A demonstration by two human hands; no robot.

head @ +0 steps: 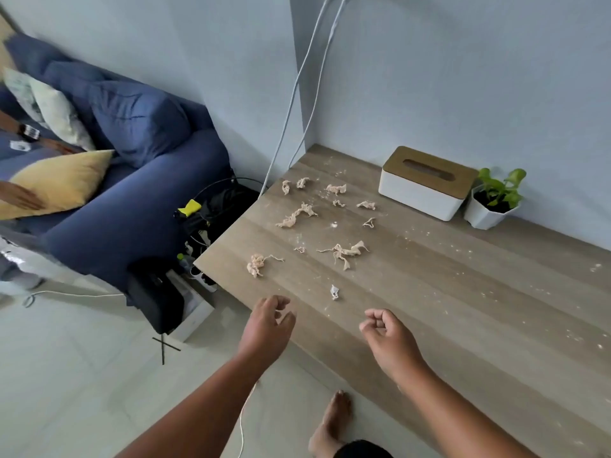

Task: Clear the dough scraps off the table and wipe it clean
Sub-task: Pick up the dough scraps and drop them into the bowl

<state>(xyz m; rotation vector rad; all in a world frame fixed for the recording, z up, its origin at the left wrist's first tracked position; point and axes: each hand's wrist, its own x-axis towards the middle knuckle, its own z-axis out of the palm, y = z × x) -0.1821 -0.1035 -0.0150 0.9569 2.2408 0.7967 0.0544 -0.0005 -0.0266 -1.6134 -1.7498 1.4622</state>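
Several pale dough scraps lie scattered over the left part of the wooden table (429,309), among them a long twisted scrap (345,254), a bunched scrap (256,264) near the left edge and a small white bit (334,292) closest to me. Flour specks dust the tabletop. My left hand (269,322) hovers over the table's near left edge, fingers loosely curled and apart, holding nothing. My right hand (385,335) hovers above the table a little to the right, fingers curled in with nothing visible in them.
A white tissue box with a wooden lid (426,183) and a small potted plant (496,200) stand against the back wall. A blue sofa (132,180) with cushions sits left of the table, another person's arm on it. Cables and bags lie on the floor between them.
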